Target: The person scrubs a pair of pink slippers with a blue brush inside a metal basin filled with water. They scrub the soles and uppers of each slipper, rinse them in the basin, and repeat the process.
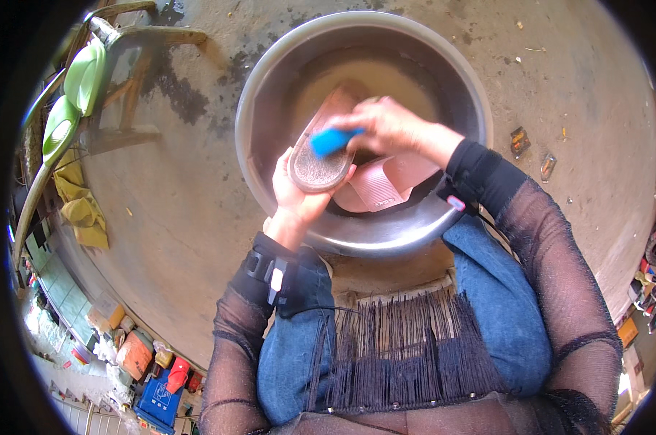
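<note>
My left hand holds a slide sandal from below, its brownish, dirty-looking sole turned up and tilted over a large metal basin. In my right hand is a blue brush, blurred, against the sole; its bristles are hidden. A pink slide sandal with a ribbed strap lies in the basin, just right of my left hand. Cloudy water stands in the basin.
Green slippers rest on a wooden rack at the left, above a yellow cloth. Small scraps lie on the concrete floor right of the basin. A blue box and assorted goods stand at the lower left.
</note>
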The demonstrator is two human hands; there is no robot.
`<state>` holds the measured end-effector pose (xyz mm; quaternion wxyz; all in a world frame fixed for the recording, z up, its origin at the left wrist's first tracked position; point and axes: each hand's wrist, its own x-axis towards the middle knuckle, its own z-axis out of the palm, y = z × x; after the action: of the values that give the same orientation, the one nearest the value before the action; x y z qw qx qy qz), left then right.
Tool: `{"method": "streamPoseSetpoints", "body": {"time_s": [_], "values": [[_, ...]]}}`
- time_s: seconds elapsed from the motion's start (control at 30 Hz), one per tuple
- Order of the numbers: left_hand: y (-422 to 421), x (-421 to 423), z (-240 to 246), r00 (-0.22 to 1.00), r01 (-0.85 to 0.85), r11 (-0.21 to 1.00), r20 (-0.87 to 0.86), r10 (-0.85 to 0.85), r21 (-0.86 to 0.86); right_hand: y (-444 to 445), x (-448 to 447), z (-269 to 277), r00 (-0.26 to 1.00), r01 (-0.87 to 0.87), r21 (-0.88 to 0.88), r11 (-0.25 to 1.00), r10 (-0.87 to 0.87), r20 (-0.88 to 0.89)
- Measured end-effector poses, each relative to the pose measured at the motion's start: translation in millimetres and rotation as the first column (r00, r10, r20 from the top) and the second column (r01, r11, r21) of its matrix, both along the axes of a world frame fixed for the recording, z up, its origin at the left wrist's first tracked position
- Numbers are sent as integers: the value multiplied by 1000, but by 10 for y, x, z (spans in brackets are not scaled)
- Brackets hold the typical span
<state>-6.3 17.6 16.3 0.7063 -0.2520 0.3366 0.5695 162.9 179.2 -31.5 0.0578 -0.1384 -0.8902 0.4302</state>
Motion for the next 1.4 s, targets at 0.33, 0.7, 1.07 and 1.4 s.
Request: {"method": "streamPoseSetpoints", "body": {"time_s": [0.33, 0.7, 1.07, 1.4], "values": [[-59, -12, -195, 996, -54, 996, 81, 48, 77, -323, -95, 294, 971, 125, -199, 972, -79, 225], [-10, 33, -104, 1000, -9, 1000, -29, 9, 4, 160, -194, -110, 845, 327, 71, 942, -325, 424], [-13, 3, -89, 1000, 16, 999, 1, -16, 40, 150, -19, -138, 793, 475, -35, 879, -411, 450], [-124, -119, -333, 999, -8, 996, -41, 12, 90, -850, -231, 674, 980, 186, -446, 875, -135, 143]]}}
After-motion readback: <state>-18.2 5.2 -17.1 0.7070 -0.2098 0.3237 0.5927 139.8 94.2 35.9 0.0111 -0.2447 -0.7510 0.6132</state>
